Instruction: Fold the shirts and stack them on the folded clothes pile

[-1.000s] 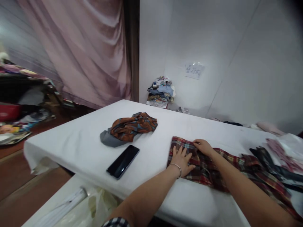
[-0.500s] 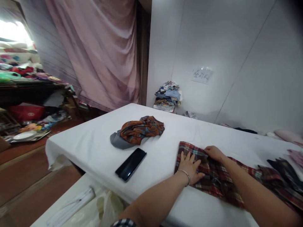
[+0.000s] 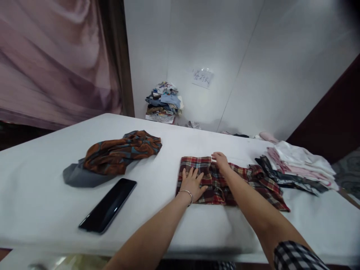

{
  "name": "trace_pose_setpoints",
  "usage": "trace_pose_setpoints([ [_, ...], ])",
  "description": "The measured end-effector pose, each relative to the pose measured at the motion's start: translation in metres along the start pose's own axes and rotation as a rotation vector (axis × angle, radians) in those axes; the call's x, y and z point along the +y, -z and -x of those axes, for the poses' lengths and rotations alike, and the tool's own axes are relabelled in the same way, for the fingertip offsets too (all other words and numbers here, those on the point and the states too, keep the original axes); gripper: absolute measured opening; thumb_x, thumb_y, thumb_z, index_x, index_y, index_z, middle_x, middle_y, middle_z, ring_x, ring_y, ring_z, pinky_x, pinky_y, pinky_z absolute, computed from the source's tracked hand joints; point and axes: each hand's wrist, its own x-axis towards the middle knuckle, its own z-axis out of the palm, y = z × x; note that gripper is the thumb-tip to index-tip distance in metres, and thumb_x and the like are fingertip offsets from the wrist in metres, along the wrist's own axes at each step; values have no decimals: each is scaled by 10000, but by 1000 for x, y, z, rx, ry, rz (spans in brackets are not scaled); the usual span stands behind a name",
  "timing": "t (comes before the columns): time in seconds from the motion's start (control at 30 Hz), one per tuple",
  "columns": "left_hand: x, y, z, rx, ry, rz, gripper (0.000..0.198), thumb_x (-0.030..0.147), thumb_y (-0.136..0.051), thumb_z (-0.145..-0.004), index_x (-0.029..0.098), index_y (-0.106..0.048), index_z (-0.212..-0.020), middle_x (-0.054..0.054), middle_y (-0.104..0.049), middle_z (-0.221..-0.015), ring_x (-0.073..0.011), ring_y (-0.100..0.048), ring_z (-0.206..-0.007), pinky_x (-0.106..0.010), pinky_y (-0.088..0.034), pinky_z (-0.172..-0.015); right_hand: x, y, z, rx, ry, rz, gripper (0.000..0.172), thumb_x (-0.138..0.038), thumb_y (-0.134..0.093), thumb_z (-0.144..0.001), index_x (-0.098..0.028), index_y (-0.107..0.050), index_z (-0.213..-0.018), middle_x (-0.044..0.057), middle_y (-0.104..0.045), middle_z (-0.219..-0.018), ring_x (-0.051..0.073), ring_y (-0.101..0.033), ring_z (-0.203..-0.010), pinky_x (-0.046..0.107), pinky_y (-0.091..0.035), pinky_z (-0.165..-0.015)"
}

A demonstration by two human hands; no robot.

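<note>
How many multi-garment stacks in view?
2. One stack beyond the table, by the white wall; one folded stack on the table, right of the plaid garment. Others may be hidden behind the table.

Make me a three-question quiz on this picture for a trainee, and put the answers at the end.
1. Multiple choice: what does the spread left hand lie on?
A) the black phone
B) the red plaid garment
C) the stack of folded clothes

2. True or false: a bracelet circles the left wrist.

3. Fill in the blank: on the white table, the orange-brown patterned cloth lies to the ____ of the red plaid garment, from the person's own side.

Key: 1. B; 2. True; 3. left
</note>
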Motion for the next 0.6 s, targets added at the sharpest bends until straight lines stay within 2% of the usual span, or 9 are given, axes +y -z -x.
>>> trace_pose_setpoints([
  [0.1,-1,-2,-1,16,0,0,680,651,-313,-856,262,-416,-1403,-101,-330,-1513,-304,-178,-1424,-609,-2,-1127,-5,-8,12,24,252,103,388,-382,-498,-814,-203,-566,-1151,85,-553,-1319,213,-465,-1244,399,-384,-1028],
  [0.17,-1,-2,-3,16,-2,-2,671,640,-335,-854,254,-427,-1395,-106,-338,-1508,-305,-187,-1421,-612,-2,-1125,-2,-14,25,-113,468,349,495,-406,-501,-838,-201,-511,-1289,84,-423,-1453,214,-314,-1368,418,-233,-1125],
  [0.2,-2,-2,-3,14,-4,-4,664,631,-351,-853,249,-435,-1389,-108,-345,-1505,-305,-194,-1418,-613,-5,-1124,2,-17,31,-215,517,508,523,-421,-488,-857,-203,-485,-1331,87,-379,-1484,223,-262,-1397,444,-173,-1143],
  [0.23,-2,-2,-4,12,-7,-8,655,623,-366,-851,247,-444,-1381,-107,-351,-1501,-304,-201,-1416,-613,-9,-1125,7,-20,37,-319,507,658,533,-438,-462,-880,-208,-463,-1361,89,-349,-1501,235,-229,-1413,478,-131,-1146],
  [0.3,-2,-1,-4,12,-10,-15,631,611,-384,-850,248,-468,-1359,-99,-365,-1495,-302,-215,-1411,-613,-19,-1125,17,-24,44,-458,379,851,528,-463,-389,-925,-230,-425,-1398,84,-313,-1519,245,-200,-1425,529,-92,-1136],
  [0.37,-2,0,-4,16,-12,-23,608,606,-391,-850,258,-485,-1340,-87,-373,-1492,-300,-223,-1409,-613,-28,-1125,21,-26,47,-485,294,903,536,-481,-318,-953,-243,-374,-1430,71,-260,-1541,238,-168,-1434,545,-82,-1131],
  [0.43,-2,1,-4,15,-6,-26,596,603,-401,-848,267,-491,-1333,-79,-381,-1488,-297,-238,-1404,-606,-32,-1128,18,-24,46,-494,281,870,553,-500,-317,-952,-239,-362,-1437,66,-241,-1547,237,-150,-1439,543,-80,-1135],
  [0.53,-2,2,-5,13,8,-16,594,593,-418,-846,274,-480,-1343,-74,-400,-1478,-286,-255,-1400,-594,-43,-1134,8,-14,47,-534,269,770,526,-486,-339,-948,-223,-448,-1390,82,-368,-1489,229,-285,-1396,484,-173,-1138],
  [0.6,-2,3,-7,24,12,9,578,574,-425,-851,271,-488,-1339,-72,-418,-1465,-281,-271,-1395,-595,-56,-1135,7,-2,55,-514,282,749,508,-478,-363,-941,-214,-501,-1352,92,-457,-1430,226,-379,-1346,450,-234,-1126],
])
